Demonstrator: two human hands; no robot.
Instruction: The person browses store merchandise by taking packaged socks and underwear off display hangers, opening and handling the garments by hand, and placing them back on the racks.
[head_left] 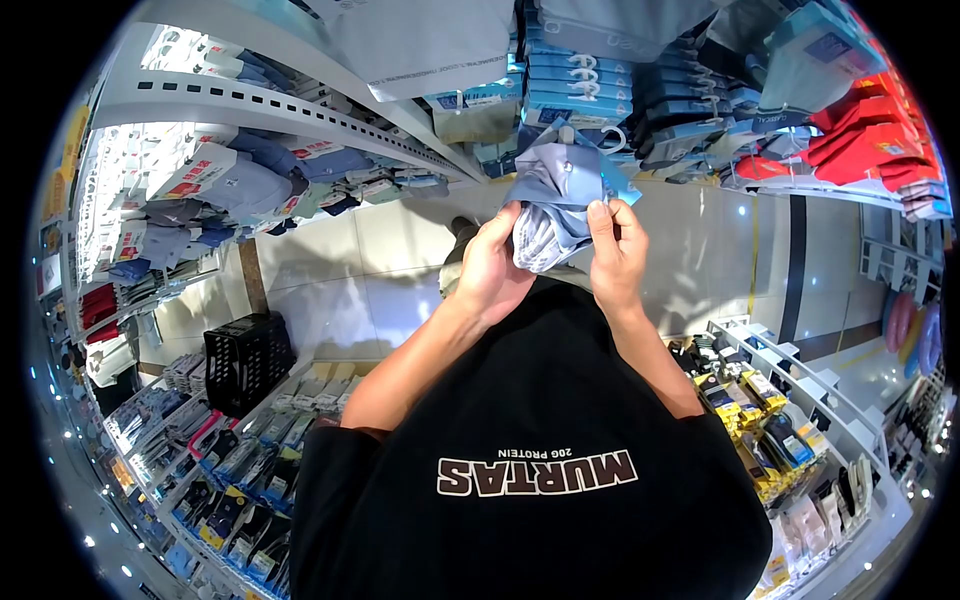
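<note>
A folded blue-grey garment [558, 175] with a lighter, bunched striped part at its lower end is held up in front of my chest. A light plastic hanger hook [613, 139] and a blue card [622, 186] show at its upper right. My left hand [490, 268] grips its lower left side, thumb on top. On the right edge, my right hand [617, 252] pinches the cloth between thumb and fingers. Which kind of garment it is, I cannot tell. Its underside is hidden.
Packaged goods in blue packs [578, 90] hang on the rack ahead, with red garments [870, 140] at right. White shelving [250, 98] stands at left. Behind me are a black basket [248, 362] and displays of small packs [250, 500]. Pale floor tiles [340, 275] lie between.
</note>
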